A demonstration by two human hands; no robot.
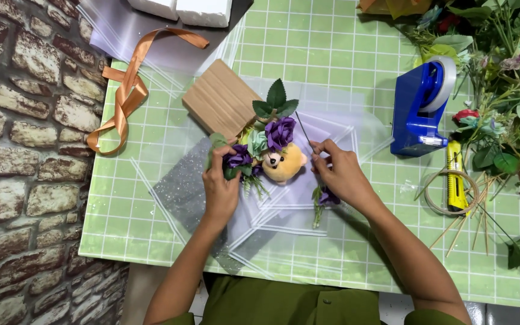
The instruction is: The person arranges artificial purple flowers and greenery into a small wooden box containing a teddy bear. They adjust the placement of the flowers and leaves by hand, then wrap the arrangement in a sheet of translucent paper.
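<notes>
The left hand (pixel 221 183) is gripping a small bunch of purple fabric roses with a tan plush bear (pixel 272 153), fingers closed round the stems at the desk's centre. The right hand (pixel 341 171), at three o'clock from the bunch, is pinching a thin dark wire stem (pixel 304 127) between narrow fingers. Keeping the bunch steady and the wire angled toward the stems seems wise. Clear wrapping sheets (pixel 308 210) are lying beneath on the green gridded desk (pixel 332 54); a blue tape dispenser (pixel 422 105) is sitting at two o'clock, an orange satin ribbon (pixel 124 90) at ten, beside a brick-patterned wall (pixel 19 120).
</notes>
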